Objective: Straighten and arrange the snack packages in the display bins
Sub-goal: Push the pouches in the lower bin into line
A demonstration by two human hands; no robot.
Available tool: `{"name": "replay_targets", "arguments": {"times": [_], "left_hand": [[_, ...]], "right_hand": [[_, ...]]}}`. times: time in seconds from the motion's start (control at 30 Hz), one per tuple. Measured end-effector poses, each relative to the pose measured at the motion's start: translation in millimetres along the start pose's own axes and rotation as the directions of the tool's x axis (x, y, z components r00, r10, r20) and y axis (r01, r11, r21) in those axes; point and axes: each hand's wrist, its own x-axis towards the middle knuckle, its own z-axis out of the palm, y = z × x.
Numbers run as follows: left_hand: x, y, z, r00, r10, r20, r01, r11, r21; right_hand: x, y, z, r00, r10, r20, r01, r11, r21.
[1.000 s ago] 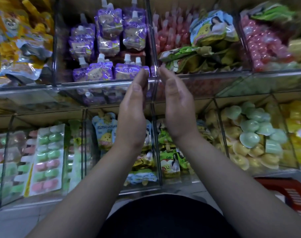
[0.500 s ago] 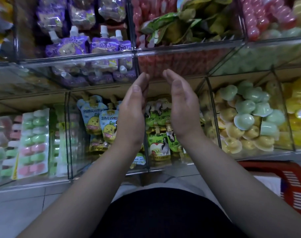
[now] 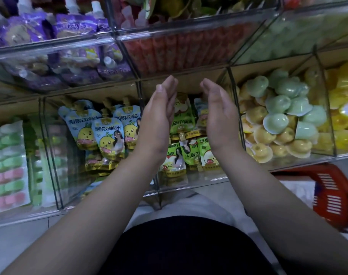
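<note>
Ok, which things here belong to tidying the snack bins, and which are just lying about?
Job in hand: left hand and right hand, both open and empty; green apple juice pouches; blue pomelo juice pouches; jelly cups; purple spouted pouches; clear display bins.

Just lying about: red shopping basket on the floor.
</note>
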Motion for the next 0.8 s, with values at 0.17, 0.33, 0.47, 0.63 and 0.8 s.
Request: {"name": "replay_targets", "arguments": {"times": [0.17,0.33,0.47,0.63,0.8], "left_hand": [[23,-21,10,0.995,-0.096,-0.005,0.096,0.995,-0.008],[41,-40,17,0.981,-0.193,0.005,0.193,0.981,-0.032],[51,-55,21,0.971,-0.237,-0.013,0.237,0.971,0.034],[62,-67,30,0.935,-0.355,-0.026,0.356,0.93,0.093],[73,-84,35,0.898,-0.44,-0.011,0.439,0.896,0.068]], "right_hand": [[16,13,-9,0.997,0.061,-0.038,-0.062,0.998,-0.029],[32,28,-15,0.992,0.116,-0.046,-0.12,0.99,-0.08],[41,43,-18,0.981,0.191,-0.037,-0.194,0.974,-0.117],[54,63,-23,0.943,0.327,-0.064,-0.333,0.933,-0.138],[64,79,-28,0.918,0.392,-0.058,-0.395,0.895,-0.206]]}}
